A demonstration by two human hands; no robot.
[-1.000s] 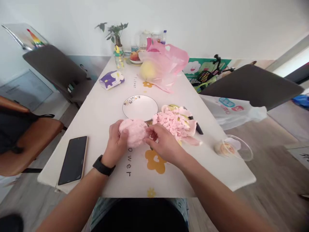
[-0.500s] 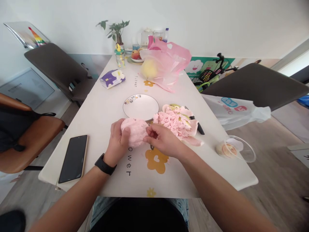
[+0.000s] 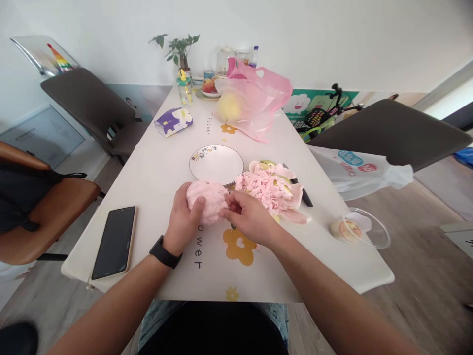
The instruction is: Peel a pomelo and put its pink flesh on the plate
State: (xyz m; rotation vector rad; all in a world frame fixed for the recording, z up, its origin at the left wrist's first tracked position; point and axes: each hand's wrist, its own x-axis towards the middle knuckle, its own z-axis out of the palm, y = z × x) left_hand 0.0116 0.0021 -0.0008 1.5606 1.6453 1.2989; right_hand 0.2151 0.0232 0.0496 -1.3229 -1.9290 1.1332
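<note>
A peeled pomelo (image 3: 207, 201), round and covered in pale pink pith, is held just above the table near the plate. My left hand (image 3: 185, 209) wraps round its left side, thumb on the near face. At its right side my right hand (image 3: 248, 213) is closed in a pinch, fingertips touching the pith; any scrap between them is hidden. A heap of torn pink pith and peel (image 3: 268, 187), with some green rind, lies right beside my right hand. From under this heap sticks a black knife handle (image 3: 306, 198).
Beyond the pomelo is a white plate (image 3: 218, 165). A pink bag (image 3: 258, 98) with a yellow fruit stands farther back, near a tissue pack (image 3: 173, 122). A phone (image 3: 114, 241) lies left; a clear plastic container (image 3: 365, 229) sits at the right edge.
The view has shifted slightly. My left hand has turned a little with the pomelo, and its thumb has moved slightly to the right. My right hand keeps its pinch at the pomelo's side.
</note>
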